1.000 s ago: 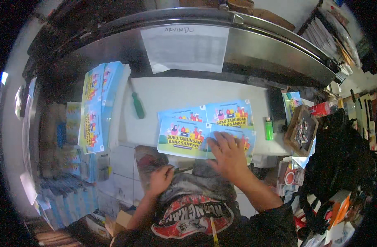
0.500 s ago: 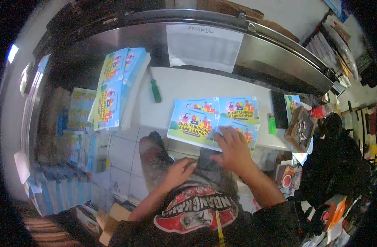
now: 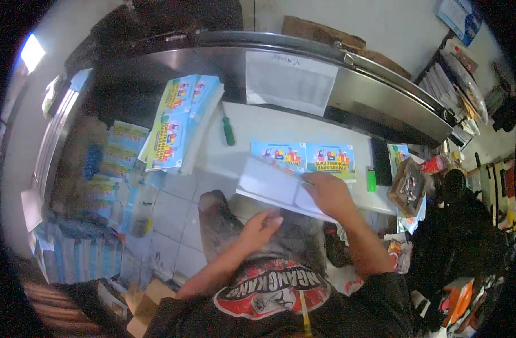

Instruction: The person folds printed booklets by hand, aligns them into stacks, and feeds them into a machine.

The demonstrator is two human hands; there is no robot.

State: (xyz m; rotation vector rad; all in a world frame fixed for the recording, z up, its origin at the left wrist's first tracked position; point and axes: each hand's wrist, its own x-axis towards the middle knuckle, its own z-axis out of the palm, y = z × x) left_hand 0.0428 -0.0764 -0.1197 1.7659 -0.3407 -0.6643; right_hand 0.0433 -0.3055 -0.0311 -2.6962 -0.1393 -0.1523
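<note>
Printed blue and yellow cover sheets [image 3: 332, 160] lie at the table's near edge, with cartoon figures along their top parts. Over them, a sheet [image 3: 269, 185] is turned back so that its plain white side faces up. My right hand [image 3: 330, 194] is closed on that sheet, fingertips at its upper right part. Below the sheet's near edge, my left hand [image 3: 260, 230] is held in front of my lap with curled fingers and the thumb pressed in; anything inside it is too small to make out.
A thick stack of printed covers [image 3: 179, 127] stands at the table's left, with a green-handled screwdriver [image 3: 228, 130] beside it. On the right are a green lighter [image 3: 371, 179] and a wooden box [image 3: 407, 186] of small items. A metal rail [image 3: 399, 93] borders the far side.
My right hand, spread flat on the printed sheets before, now grips one and has turned its white side up. My left hand stays low, its fingers still curled. The whole view has shifted slightly.
</note>
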